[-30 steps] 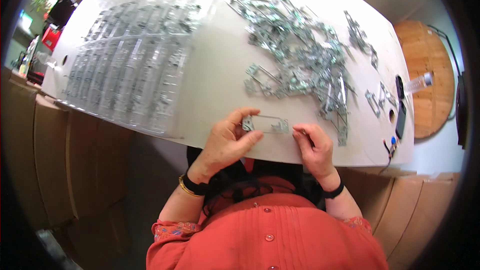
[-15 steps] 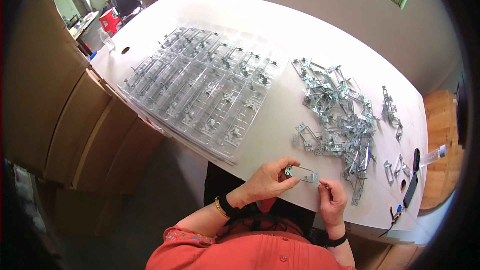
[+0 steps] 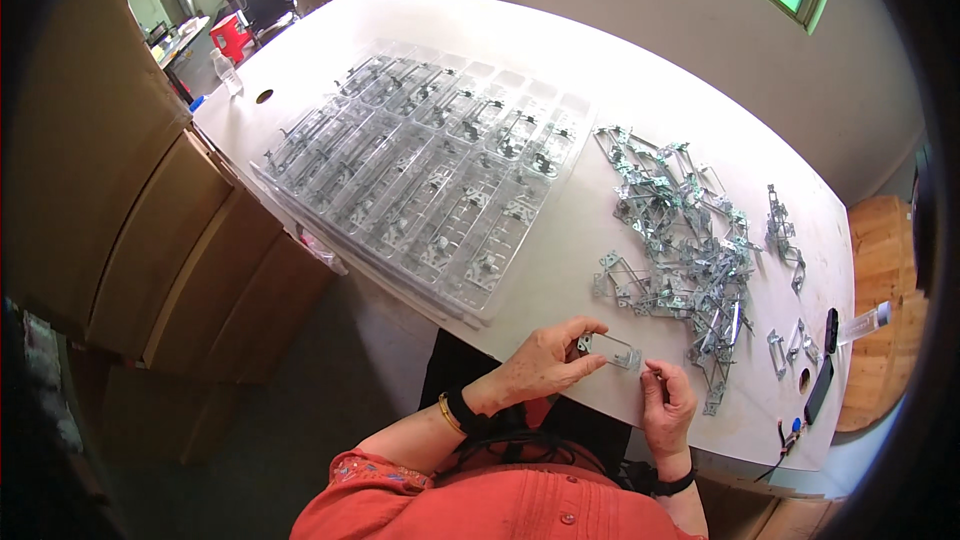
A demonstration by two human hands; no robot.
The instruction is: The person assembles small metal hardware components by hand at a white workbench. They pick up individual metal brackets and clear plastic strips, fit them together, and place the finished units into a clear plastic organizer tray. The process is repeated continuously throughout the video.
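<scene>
A small silver metal bracket (image 3: pixel 612 348) is held over the near edge of the white table (image 3: pixel 560 70). My left hand (image 3: pixel 540 365) grips its left end between thumb and fingers. My right hand (image 3: pixel 668 404) touches its right end with pinched fingertips. A heap of several similar metal brackets (image 3: pixel 678 250) lies on the table just beyond my hands. Farther left sits a clear plastic tray (image 3: pixel 430 170) whose compartments each hold a bracket.
Cardboard boxes (image 3: pixel 150 230) stand on the floor at the left of the table. A few loose brackets (image 3: pixel 785 235), a dark pen-like tool (image 3: pixel 818 388) and a small bottle (image 3: pixel 862 322) lie near the table's right end. A round wooden spool (image 3: pixel 885 300) stands beyond it.
The view has swung left, so the tray now sits more central and the bracket heap moved right. Both hands keep holding the bracket at the table's near edge.
</scene>
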